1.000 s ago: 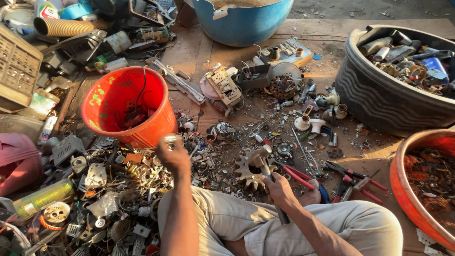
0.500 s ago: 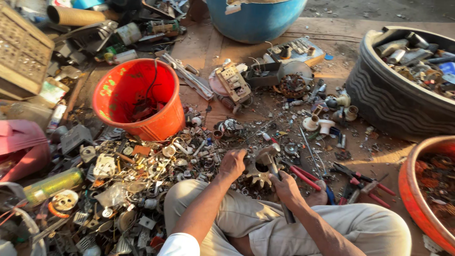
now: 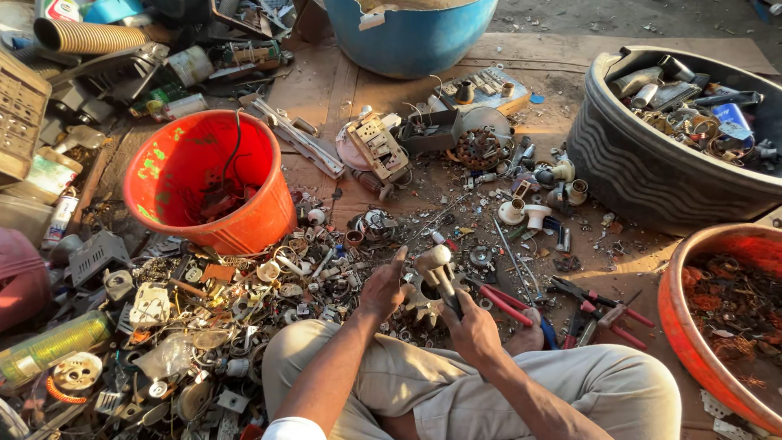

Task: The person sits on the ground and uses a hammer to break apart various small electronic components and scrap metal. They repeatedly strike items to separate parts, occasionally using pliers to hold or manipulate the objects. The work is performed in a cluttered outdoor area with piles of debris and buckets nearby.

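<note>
2 hands work at 1 small metal scrap part (image 3: 419, 295), which lies on the floor just ahead of the person's knees, amid loose scrap. The right hand (image 3: 472, 326) has its grip closed round the handle of a hammer (image 3: 440, 273), head raised just above the part. The left hand (image 3: 383, 285) rests on the part, fingers partly curled, steadying it. The step in hand appears to be breaking the part apart. A strike would call for the left fingers to stay off the impact point. Red-handled pliers (image 3: 509, 305) lie just beside.

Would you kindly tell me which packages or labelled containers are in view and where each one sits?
White spray can with red label: left edge, beside the orange plastic bucket.
Green cylindrical can: lower left, lying on its side.
Red-and-white package: top left corner, partly cut off.
</note>
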